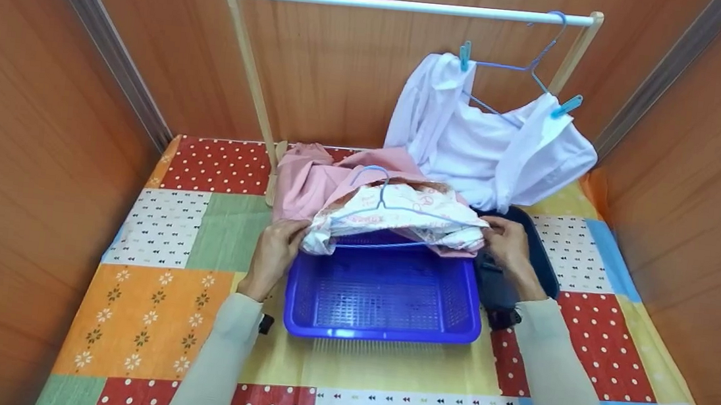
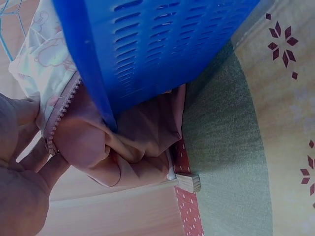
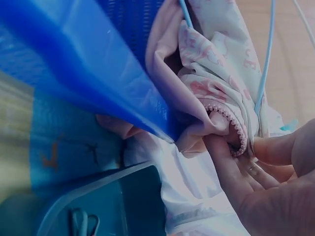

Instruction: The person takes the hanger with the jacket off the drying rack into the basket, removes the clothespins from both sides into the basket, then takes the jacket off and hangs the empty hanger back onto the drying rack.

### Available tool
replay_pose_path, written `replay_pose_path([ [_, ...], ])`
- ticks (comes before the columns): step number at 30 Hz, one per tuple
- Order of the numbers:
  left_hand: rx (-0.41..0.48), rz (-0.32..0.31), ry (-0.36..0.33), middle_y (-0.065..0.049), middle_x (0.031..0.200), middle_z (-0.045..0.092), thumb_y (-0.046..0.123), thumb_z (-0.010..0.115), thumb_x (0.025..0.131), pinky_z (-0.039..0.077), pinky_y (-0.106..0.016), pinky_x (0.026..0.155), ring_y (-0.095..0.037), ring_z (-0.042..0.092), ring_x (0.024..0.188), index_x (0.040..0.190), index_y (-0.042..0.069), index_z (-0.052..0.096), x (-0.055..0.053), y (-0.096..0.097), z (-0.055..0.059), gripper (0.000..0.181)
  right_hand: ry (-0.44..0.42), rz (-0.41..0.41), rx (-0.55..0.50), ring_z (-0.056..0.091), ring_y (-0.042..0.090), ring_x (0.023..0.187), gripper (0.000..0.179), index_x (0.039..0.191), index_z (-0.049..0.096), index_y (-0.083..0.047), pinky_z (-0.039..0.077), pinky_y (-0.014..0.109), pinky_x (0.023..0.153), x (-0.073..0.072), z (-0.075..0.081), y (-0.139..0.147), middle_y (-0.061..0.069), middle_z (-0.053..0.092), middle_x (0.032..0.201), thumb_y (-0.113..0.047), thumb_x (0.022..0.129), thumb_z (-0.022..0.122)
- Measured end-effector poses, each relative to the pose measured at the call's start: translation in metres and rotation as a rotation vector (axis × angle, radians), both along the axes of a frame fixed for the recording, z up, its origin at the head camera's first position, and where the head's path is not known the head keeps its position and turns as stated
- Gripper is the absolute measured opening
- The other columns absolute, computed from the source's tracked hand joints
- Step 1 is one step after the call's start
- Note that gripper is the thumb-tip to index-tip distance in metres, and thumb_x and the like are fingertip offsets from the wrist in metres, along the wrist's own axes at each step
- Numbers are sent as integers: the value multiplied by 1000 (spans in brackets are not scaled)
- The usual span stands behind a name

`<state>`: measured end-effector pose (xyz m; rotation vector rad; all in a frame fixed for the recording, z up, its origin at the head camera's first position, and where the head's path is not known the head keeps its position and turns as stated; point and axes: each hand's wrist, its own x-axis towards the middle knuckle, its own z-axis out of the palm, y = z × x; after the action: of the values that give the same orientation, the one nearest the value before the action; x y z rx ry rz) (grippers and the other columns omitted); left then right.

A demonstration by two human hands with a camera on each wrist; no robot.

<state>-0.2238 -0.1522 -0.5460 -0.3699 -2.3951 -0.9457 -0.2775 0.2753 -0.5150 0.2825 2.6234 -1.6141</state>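
A pink zip jacket (image 1: 303, 184) with a white printed lining (image 1: 400, 200) lies over the back of a blue-purple plastic basket (image 1: 381, 334). Against the lining rests a blue wire hanger (image 1: 383, 191), its hook standing up. My left hand (image 1: 275, 250) pinches the jacket's left edge; a zip (image 2: 63, 105) runs beside the fingers in the left wrist view. At the opposite edge, my right hand (image 1: 510, 247) pinches the cloth near the hanger's right end. The zip teeth (image 3: 238, 125) curve round by that thumb. Part of the jacket is hidden behind the basket.
Behind stands a rack with a white rail (image 1: 379, 4). A white garment (image 1: 472, 140) hangs there from a blue hanger, held by two teal clothes pegs (image 1: 567, 106). Right of the basket sits a dark tray (image 1: 532, 235). A patchwork cloth (image 1: 144, 314) covers the surface, between wooden panels.
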Motion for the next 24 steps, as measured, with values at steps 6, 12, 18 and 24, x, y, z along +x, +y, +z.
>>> replay_pose_path([
  [6, 5, -4, 23, -12, 94, 76, 8, 69, 90, 58, -39, 80, -28, 72, 89, 100, 3, 77, 0, 0, -3, 13, -81, 30, -185, 67, 4, 68, 34, 131, 59, -2, 45, 20, 45, 0, -2, 7, -9, 70, 84, -8, 99, 51],
  [12, 10, -11, 39, -12, 92, 76, 7, 70, 89, 58, -39, 79, -27, 72, 87, 99, 3, 76, -1, 0, -4, 13, -97, 46, -446, 70, 5, 76, 39, 137, 49, 6, 58, 21, 69, -2, -8, 11, -10, 71, 86, -3, 99, 50],
  [18, 18, -9, 48, -13, 92, 76, 5, 70, 88, 57, -40, 79, -28, 72, 87, 99, 2, 76, -2, 0, -5, 13, -153, 71, -765, 70, 12, 82, 40, 140, 40, 8, 59, 26, 74, -4, -14, 13, 1, 71, 92, 3, 100, 45],
  [24, 33, 5, 20, -15, 94, 76, 5, 69, 89, 58, -42, 80, -30, 73, 90, 100, 0, 76, -1, -2, -4, 14, -224, 146, -852, 70, 14, 84, 48, 149, 26, 6, 58, 26, 75, -6, -19, 12, 4, 70, 95, 2, 103, 39],
])
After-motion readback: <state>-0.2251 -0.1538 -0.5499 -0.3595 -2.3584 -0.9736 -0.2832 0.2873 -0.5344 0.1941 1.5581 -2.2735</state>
